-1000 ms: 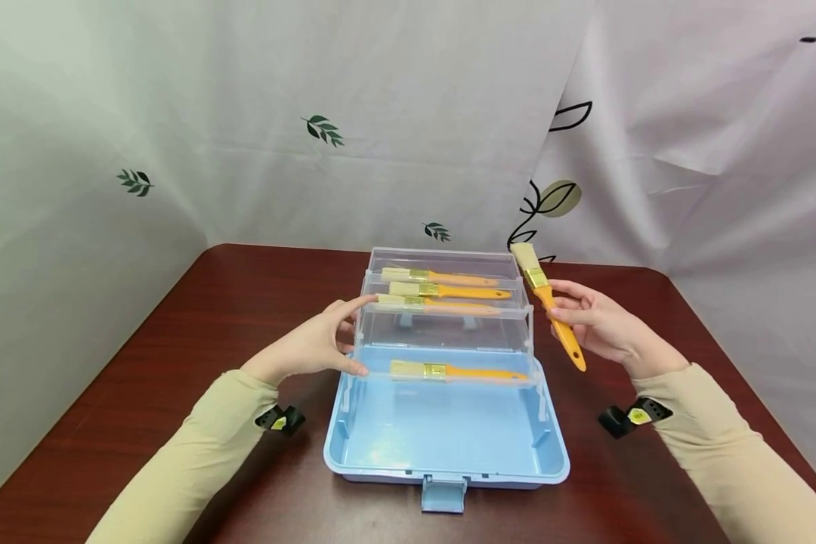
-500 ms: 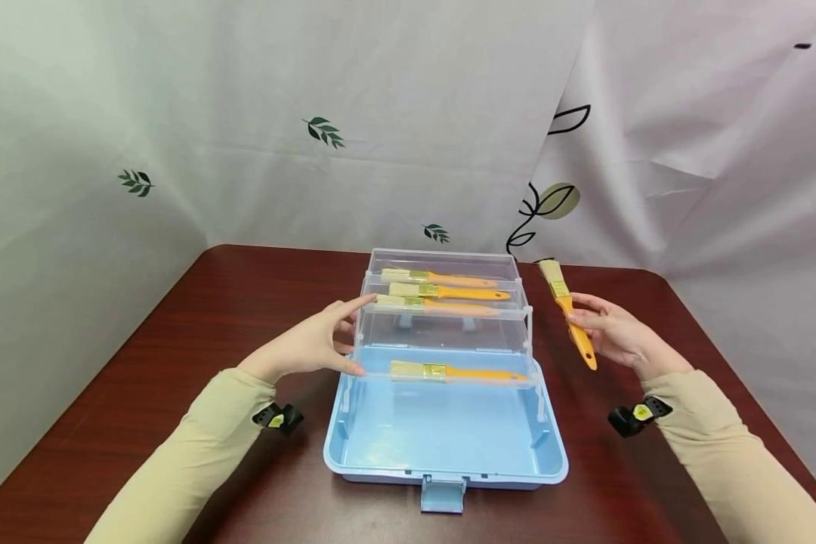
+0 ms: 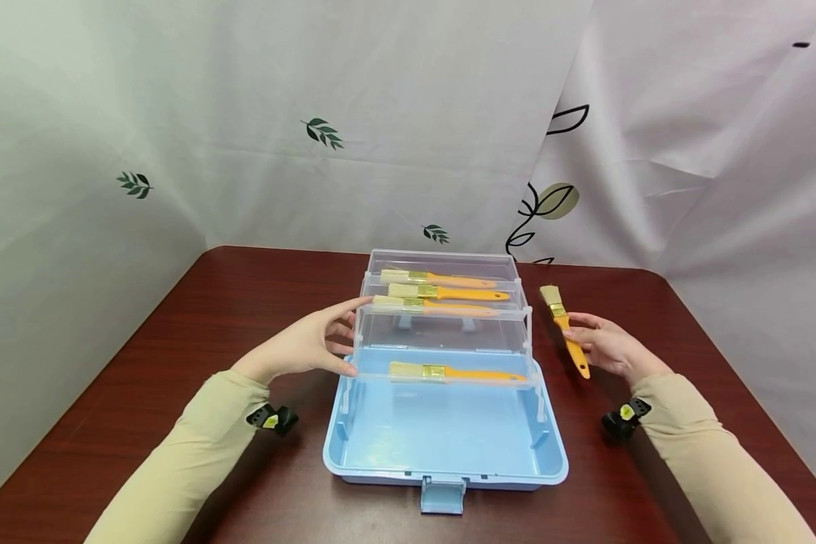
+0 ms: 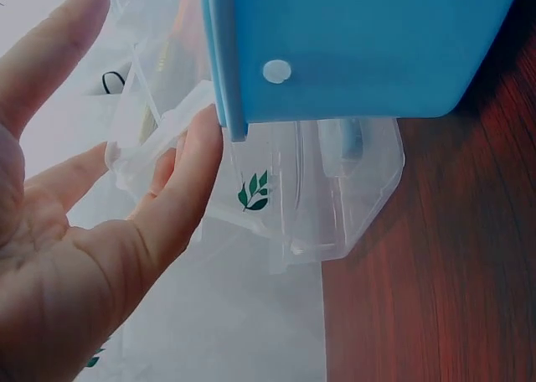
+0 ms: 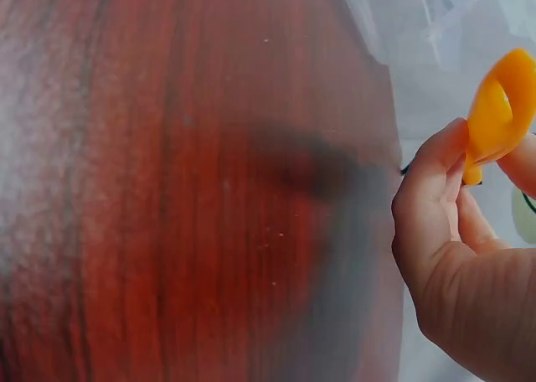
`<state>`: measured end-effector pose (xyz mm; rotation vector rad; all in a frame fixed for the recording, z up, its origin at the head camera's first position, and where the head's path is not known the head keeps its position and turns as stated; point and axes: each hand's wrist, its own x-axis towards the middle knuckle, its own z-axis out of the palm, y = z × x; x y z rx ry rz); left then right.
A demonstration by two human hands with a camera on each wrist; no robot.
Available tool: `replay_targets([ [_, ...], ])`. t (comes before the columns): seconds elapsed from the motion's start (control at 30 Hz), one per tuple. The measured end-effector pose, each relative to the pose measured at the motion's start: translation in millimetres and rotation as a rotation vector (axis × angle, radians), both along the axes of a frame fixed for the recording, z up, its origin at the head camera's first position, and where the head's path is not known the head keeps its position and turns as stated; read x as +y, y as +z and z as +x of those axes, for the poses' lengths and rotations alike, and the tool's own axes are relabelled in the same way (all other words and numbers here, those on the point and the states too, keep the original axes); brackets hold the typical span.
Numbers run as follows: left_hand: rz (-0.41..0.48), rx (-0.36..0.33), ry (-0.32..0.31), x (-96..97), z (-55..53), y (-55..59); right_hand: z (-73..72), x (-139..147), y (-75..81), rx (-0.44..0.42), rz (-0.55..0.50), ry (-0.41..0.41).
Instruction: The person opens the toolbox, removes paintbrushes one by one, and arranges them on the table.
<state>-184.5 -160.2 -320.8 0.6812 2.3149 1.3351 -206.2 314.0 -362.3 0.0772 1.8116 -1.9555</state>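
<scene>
My right hand (image 3: 608, 346) pinches a paintbrush (image 3: 557, 310) by its orange handle, to the right of the box, bristles pointing away; in the right wrist view the handle's end with its hole (image 5: 505, 101) shows between thumb and fingers. My left hand (image 3: 306, 344) is spread at the left side of the clear fold-out trays (image 3: 442, 329), index fingertip by an upper tray and thumb by the lowest tray's corner. Two more brushes and another, an orange-handled brush (image 3: 449, 292) among them, lie in the upper trays. A further brush (image 3: 483, 373) lies in the lowest tray.
The light blue box base (image 3: 445, 446) stands on the dark red-brown table (image 3: 265, 483), its front latch (image 3: 443, 496) hanging down. A clear lid (image 3: 442, 261) rises at the back. Pale curtain (image 3: 353, 189) with leaf prints hangs behind the table.
My right hand has lowered with the paintbrush, moving rightward from beside the trays and down toward the table. My left hand has shifted slightly left at the trays' edge.
</scene>
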Motion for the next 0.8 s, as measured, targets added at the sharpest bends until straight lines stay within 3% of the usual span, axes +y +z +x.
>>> replay_targets([
  [0.13,0.003,-0.005,0.001,0.3,0.4,0.7,-3.5,-1.8,-4.5,-0.008,0.071,-0.009],
  [0.43,-0.014,0.007,0.008,0.6,1.3,1.0,-7.1,-7.8,-10.4,0.014,0.454,-0.009],
  [0.63,-0.017,0.021,0.009,0.1,1.3,0.6,-5.3,-11.4,-11.6,0.028,0.592,-0.061],
  [0.8,-0.018,0.02,0.008,-0.2,1.1,0.2,-4.1,-14.9,-13.8,0.097,0.687,-0.053],
])
